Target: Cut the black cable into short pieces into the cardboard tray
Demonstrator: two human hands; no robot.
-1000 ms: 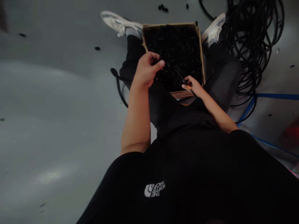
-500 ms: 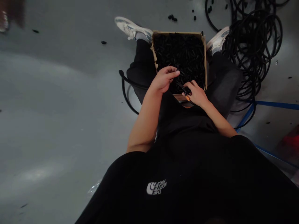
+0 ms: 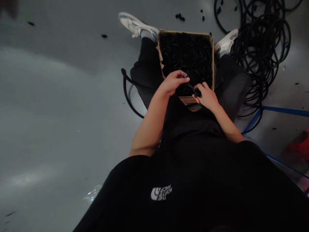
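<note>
A cardboard box (image 3: 213,69) full of small black pieces (image 3: 185,51) stands on the floor between my legs. Over its near edge, my left hand (image 3: 174,82) is closed in a pinch on a small dark piece, whose shape is hard to make out. Just to the right, my right hand (image 3: 207,96) is wrapped round a small black tool with an orange part (image 3: 197,100). The tool's dark tip points toward my left fingertips. It resembles small scissors or snips, though the details are blurred.
Black hose (image 3: 263,42) lies in a tangled heap at the right, beyond my right shoe. Another black hose (image 3: 126,93) loops beside my left leg. A blue bar (image 3: 285,110) and something red (image 3: 298,146) are at the right. Several black bits (image 3: 180,17) lie on the floor.
Both hands have shifted slightly to the right, and my left fingertips are now nearer the tool's tip. The view has moved a little.
</note>
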